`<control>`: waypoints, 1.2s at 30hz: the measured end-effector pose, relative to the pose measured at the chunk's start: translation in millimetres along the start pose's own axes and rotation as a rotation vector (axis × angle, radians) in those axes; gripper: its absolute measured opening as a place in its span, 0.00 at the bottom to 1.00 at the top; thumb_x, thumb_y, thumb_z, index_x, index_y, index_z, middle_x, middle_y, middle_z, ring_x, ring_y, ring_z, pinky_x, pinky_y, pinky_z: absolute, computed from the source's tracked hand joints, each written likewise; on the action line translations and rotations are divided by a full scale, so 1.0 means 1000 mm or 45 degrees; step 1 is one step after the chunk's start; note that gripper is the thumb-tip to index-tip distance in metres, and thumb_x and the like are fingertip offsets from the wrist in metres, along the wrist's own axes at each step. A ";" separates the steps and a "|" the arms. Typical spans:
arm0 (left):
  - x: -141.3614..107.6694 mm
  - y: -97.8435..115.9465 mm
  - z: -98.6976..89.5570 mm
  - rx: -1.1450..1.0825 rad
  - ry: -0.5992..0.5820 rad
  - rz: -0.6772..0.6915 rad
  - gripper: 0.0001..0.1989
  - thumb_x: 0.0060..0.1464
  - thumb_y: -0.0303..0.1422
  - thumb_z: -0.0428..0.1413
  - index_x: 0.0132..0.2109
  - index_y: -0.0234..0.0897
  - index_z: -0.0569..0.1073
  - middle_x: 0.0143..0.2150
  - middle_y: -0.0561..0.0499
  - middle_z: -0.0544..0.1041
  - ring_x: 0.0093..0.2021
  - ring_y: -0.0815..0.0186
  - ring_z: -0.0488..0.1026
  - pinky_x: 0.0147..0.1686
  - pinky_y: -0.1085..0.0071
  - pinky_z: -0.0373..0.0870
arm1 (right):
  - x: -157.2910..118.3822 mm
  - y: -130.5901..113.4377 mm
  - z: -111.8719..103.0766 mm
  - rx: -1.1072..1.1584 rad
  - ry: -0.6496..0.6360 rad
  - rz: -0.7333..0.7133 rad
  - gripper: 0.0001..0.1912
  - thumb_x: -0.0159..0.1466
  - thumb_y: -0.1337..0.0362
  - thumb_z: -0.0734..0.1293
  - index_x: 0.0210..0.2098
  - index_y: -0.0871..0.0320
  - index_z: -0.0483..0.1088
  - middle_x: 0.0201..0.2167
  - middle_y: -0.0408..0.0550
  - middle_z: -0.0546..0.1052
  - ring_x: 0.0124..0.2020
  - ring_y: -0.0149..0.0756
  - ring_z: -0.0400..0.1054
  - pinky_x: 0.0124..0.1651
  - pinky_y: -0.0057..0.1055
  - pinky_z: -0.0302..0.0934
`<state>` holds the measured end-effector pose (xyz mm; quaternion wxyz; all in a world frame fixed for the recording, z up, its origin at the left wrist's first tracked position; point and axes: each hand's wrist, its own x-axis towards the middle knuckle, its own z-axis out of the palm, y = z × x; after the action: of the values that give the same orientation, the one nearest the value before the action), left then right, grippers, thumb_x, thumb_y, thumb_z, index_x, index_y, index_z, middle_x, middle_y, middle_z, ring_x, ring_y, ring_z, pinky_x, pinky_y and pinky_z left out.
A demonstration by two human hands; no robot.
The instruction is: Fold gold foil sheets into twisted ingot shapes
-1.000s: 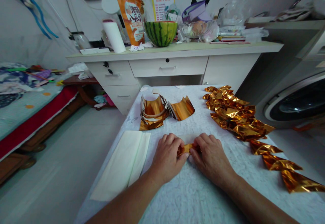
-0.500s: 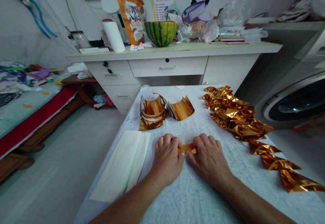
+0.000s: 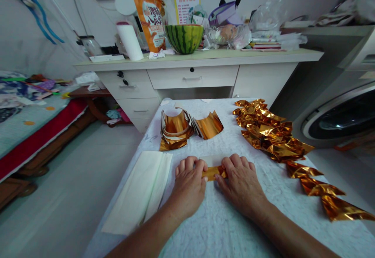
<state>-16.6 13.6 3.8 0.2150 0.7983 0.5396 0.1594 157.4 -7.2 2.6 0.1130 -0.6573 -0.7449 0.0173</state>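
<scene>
Between my hands lies a narrow rolled strip of gold foil paper (image 3: 211, 173), on a pale sheet (image 3: 213, 159) that shows just behind it. My left hand (image 3: 189, 184) grips the strip's left end with curled fingers. At the other end, my right hand (image 3: 241, 182) pinches it between thumb and fingers. Curved gold foil sheets (image 3: 209, 125) and a looser curled stack of foil (image 3: 175, 127) stand beyond my hands. To the left of my left hand rests a stack of off-white paper (image 3: 136, 191).
Folded gold foil pieces (image 3: 272, 133) form a long pile down the table's right side. Behind the cloth-covered table (image 3: 222, 226) is a white desk (image 3: 193, 76) bearing a half watermelon (image 3: 184, 38). A washing machine (image 3: 348, 105) is at right, a bed (image 3: 43, 129) at left.
My left hand has shifted slightly left along the foil strip, so more of the gold shows between my hands. My right hand stays almost in place.
</scene>
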 end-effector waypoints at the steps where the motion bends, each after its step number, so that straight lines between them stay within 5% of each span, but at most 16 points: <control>1: 0.000 0.000 -0.001 -0.004 -0.009 0.009 0.12 0.53 0.24 0.51 0.44 0.43 0.66 0.47 0.50 0.65 0.49 0.57 0.61 0.48 0.59 0.58 | 0.000 0.002 -0.001 0.009 0.000 0.006 0.09 0.64 0.56 0.63 0.38 0.55 0.67 0.37 0.50 0.68 0.38 0.45 0.59 0.40 0.39 0.49; 12: -0.001 -0.003 -0.001 0.018 -0.014 0.028 0.13 0.54 0.24 0.50 0.44 0.46 0.68 0.48 0.51 0.66 0.49 0.58 0.61 0.47 0.60 0.57 | -0.002 0.028 -0.002 0.055 -0.018 0.059 0.07 0.64 0.61 0.64 0.41 0.51 0.70 0.38 0.49 0.68 0.39 0.44 0.61 0.39 0.37 0.50; 25: -0.001 -0.003 -0.007 0.000 -0.029 0.052 0.14 0.54 0.22 0.49 0.43 0.46 0.69 0.47 0.51 0.67 0.48 0.59 0.62 0.46 0.60 0.57 | 0.002 0.059 -0.006 0.212 -0.027 -0.099 0.13 0.61 0.71 0.61 0.44 0.54 0.69 0.40 0.50 0.69 0.40 0.42 0.62 0.42 0.37 0.55; 29: -0.001 -0.004 -0.006 0.003 0.026 0.106 0.15 0.53 0.22 0.50 0.43 0.46 0.70 0.47 0.51 0.67 0.49 0.58 0.61 0.46 0.60 0.57 | 0.001 0.055 -0.019 0.387 0.079 -0.218 0.09 0.59 0.72 0.62 0.39 0.56 0.67 0.40 0.51 0.69 0.42 0.42 0.62 0.44 0.37 0.57; 36: 0.001 0.002 -0.007 0.008 -0.020 0.327 0.15 0.55 0.19 0.49 0.42 0.42 0.73 0.45 0.51 0.71 0.47 0.60 0.64 0.48 0.61 0.58 | 0.001 0.037 -0.020 0.391 -0.095 -0.358 0.13 0.57 0.76 0.63 0.38 0.54 0.71 0.40 0.47 0.73 0.42 0.40 0.63 0.45 0.38 0.55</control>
<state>-18.1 14.6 10.8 0.1946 0.8628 0.4315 0.1776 197.3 -3.6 16.0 0.1856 -0.5210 -0.8214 0.1391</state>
